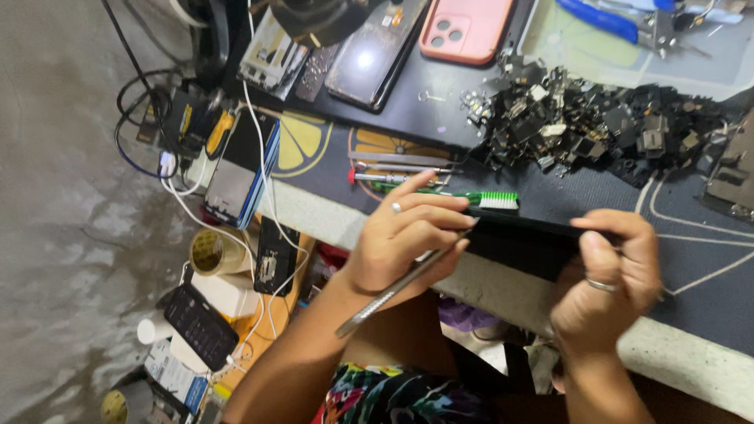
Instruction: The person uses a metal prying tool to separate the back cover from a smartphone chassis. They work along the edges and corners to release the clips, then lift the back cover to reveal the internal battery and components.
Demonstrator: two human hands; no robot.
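Left hand [408, 235] pinches slim metal tweezers [400, 286], fingers closed on them, tip at the edge of a thin black phone [522, 229]. Right hand [609, 275] clamps the phone's other end, held edge-on over the dark work mat [691, 235]. Green brush [487, 200] just behind. Pink phone case [465, 27] far back; pile of black parts [597, 126] right. Tape roll [212, 251] below left.

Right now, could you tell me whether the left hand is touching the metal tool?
Touching: the head view shows the left hand with its fingers wrapped around the metal tool, whose handle sticks out below the palm.
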